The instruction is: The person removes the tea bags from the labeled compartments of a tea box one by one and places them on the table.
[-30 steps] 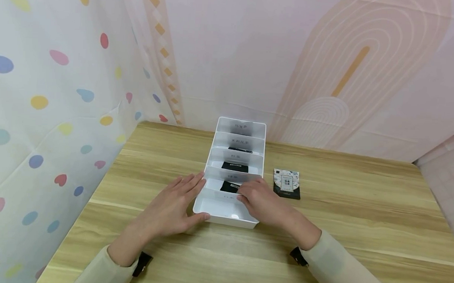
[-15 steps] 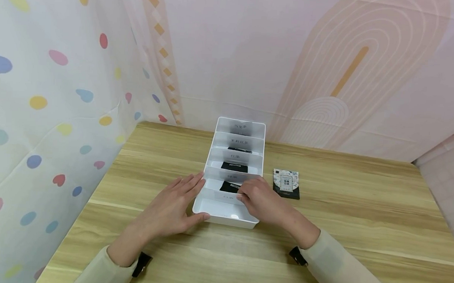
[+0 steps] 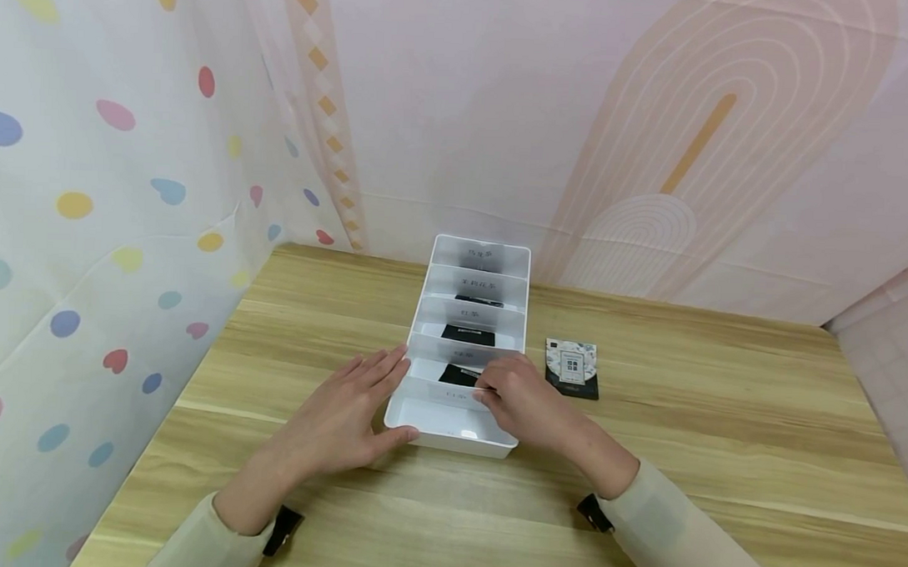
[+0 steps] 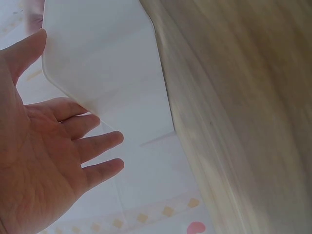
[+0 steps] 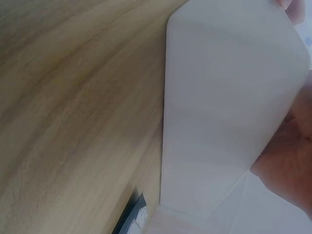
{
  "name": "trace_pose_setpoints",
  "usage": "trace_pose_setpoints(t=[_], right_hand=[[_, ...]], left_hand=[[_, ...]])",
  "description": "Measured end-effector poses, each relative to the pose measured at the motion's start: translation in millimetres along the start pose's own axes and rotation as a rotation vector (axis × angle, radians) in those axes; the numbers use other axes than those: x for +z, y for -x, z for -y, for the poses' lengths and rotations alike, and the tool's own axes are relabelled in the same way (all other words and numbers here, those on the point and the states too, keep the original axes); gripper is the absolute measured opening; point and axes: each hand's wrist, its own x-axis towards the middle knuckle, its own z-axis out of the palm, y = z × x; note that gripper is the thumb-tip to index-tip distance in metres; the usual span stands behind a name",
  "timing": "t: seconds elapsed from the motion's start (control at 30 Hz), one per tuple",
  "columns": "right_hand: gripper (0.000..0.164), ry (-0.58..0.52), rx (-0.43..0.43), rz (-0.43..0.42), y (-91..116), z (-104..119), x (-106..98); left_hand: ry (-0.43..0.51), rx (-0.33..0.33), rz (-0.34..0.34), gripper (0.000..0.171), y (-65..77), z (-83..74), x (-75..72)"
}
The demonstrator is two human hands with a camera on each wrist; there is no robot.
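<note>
White five-section box [image 3: 451, 442], three black packets [image 3: 469, 336] visible, one floral packet [image 3: 573, 369] beside.

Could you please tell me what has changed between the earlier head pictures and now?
Apart from a slight shift of the view, nothing has visibly moved, been gripped or released. The left hand stays at the left side of the white divided box, the right hand beside a black packet inside it. The patterned packet still lies right of the box.
</note>
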Motion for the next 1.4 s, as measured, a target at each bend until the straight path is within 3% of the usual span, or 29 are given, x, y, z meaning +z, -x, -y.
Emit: trace_pose_setpoints(t=[0.17, 0.4, 0.5, 0.9, 1.1, 1.4], right_hand=[[0.010, -0.061, 0.020, -0.016, -1, -1, 0], [0.013, -0.171, 0.162, -0.006, 0, 1, -3], [0.014, -0.204, 0.183, -0.016, 0, 2, -5], [0.018, -0.232, 0.152, -0.055, 1, 1, -14], [0.012, -0.122, 0.067, -0.151, 3, 1, -22], [0.011, -0.081, -0.036, -0.286, 5, -4, -35]], left_hand=[[0.003, -0.001, -0.003, 0.090, 0.2, -0.2, -0.4], [0.001, -0.006, 0.003, 0.091, -0.1, 0.3, -0.8], [0.000, -0.004, 0.003, 0.090, -0.2, 0.7, -1.2], [0.000, 0.006, -0.012, 0.088, -0.1, 0.4, -1.3], [0.005, 0.001, -0.006, 0.089, -0.5, 1.0, -1.3], [0.005, 0.009, 0.001, 0.089, -0.6, -0.9, -1.4]])
